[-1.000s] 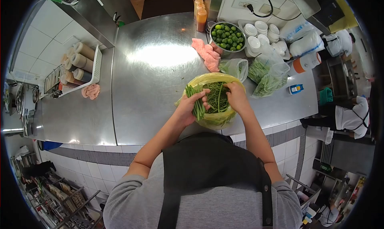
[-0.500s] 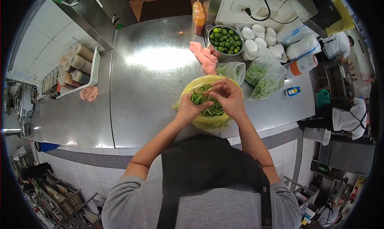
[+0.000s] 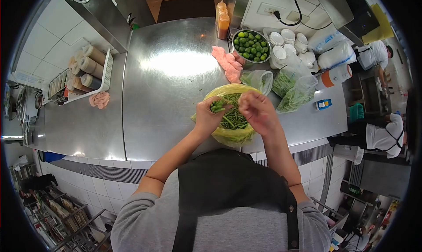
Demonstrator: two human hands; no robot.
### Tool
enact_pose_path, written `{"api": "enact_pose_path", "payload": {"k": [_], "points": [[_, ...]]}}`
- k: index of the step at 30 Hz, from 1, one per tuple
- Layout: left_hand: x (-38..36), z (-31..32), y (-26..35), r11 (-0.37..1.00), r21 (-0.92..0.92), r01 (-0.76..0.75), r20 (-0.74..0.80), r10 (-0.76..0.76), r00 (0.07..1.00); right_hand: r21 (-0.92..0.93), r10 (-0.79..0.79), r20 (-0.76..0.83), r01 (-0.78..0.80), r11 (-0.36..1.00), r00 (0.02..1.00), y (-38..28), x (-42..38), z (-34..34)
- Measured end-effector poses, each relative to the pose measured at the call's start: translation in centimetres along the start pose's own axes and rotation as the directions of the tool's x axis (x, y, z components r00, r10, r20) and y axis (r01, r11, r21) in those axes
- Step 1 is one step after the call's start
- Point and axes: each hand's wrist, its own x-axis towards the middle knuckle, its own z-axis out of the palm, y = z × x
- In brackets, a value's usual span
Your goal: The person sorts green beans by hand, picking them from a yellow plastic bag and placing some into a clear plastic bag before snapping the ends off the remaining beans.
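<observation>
A yellow bag (image 3: 235,140) on the steel counter stands open, with cut green beans (image 3: 235,115) inside. Over its left side, my left hand (image 3: 208,116) is closed around a small bunch of green beans (image 3: 219,105). My right hand (image 3: 259,111) is above the bag's right side, apart from the left, its fingers curled together and somewhat blurred; whatever they may hold is too small to make out.
Behind the bag lie a pink cloth (image 3: 227,63), a bowl of limes (image 3: 251,45) and clear bags of greens (image 3: 292,91). Sauce bottles (image 3: 223,23) stand at the back. A bottle rack (image 3: 105,74) is left. Co-workers (image 3: 382,135) are at far right.
My right hand has drawn away from my left and its fingers have curled in. The left still holds the beans. The whole view has shifted slightly.
</observation>
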Motion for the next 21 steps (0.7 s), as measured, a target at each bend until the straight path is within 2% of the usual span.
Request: {"api": "enact_pose_path", "payload": {"k": [1,2,3,4,5,6,8,9,11,12,13,15,16,18,19,21], "points": [[0.0,0.1,-0.2,0.992,-0.106,0.063,-0.037,-0.067,0.997,0.434,0.006,0.106,-0.052,0.9,0.994,-0.3,-0.2,-0.4],[0.2,0.1,-0.3,0.97,-0.213,0.116,-0.066,-0.132,0.989,0.355,0.018,0.082,-0.046,0.934,0.996,-0.2,-0.2,-1.3],[0.5,-0.3,0.2,0.971,-0.211,0.114,-0.063,-0.13,0.99,0.358,0.014,0.08,-0.042,0.933,0.997,0.4,0.1,-1.6],[0.8,-1.0,1.3,0.917,-0.308,0.255,-0.002,-0.269,0.963,-0.007,-0.081,0.003,0.081,0.997,0.997,1.0,0.2,-2.0],[1.1,-1.5,1.9,0.832,-0.392,0.392,0.073,-0.397,0.915,-0.379,-0.195,-0.037,0.167,0.91,0.98,1.4,0.3,-2.3],[1.3,-1.6,1.8,0.832,-0.392,0.393,0.079,-0.395,0.915,-0.38,-0.197,-0.043,0.167,0.91,0.979,1.8,0.1,-2.3],[1.8,-1.9,1.6,0.54,-0.736,0.408,0.135,-0.474,0.87,-0.61,-0.193,0.052,0.184,0.77,0.98,2.7,-0.2,-1.8],[2.0,-2.1,1.5,0.54,-0.736,0.407,0.133,-0.474,0.87,-0.61,-0.191,0.054,0.184,0.771,0.98,2.7,-0.4,-1.1],[2.1,-2.4,1.4,0.446,-0.819,0.361,0.117,-0.486,0.866,-0.693,-0.001,0.048,0.034,0.72,0.999,2.5,-1.0,0.4],[2.1,-2.4,1.3,0.445,-0.819,0.362,0.118,-0.488,0.865,-0.738,0.026,-0.029,-0.039,0.674,0.999,2.9,-1.0,0.9],[2.1,-2.4,1.2,0.454,-0.825,0.336,0.074,-0.504,0.861,-0.737,0.025,-0.031,-0.04,0.674,0.999,3.3,-0.9,1.0],[2.2,-2.4,1.0,0.464,-0.83,0.31,0.03,-0.518,0.855,-0.783,-0.207,0.001,0.13,0.608,0.978,3.8,-0.5,1.2],[2.3,-2.4,0.7,0.478,-0.83,0.287,0.001,-0.515,0.857,-0.782,-0.206,0.002,0.13,0.609,0.978,3.5,-0.6,1.3],[2.0,-2.5,0.4,0.491,-0.83,0.265,-0.031,-0.515,0.857,-0.722,-0.181,0.227,0.291,0.628,0.957,2.3,-1.0,1.8],[1.8,-2.4,0.4,0.476,-0.83,0.291,-0.007,-0.531,0.848,-0.721,-0.18,0.227,0.289,0.629,0.957,1.9,-1.1,2.1],[1.7,-2.3,0.1,0.458,-0.83,0.318,0.018,-0.548,0.836,-0.56,-0.25,0.342,0.41,0.72,0.906,1.1,-1.3,2.4]]}}
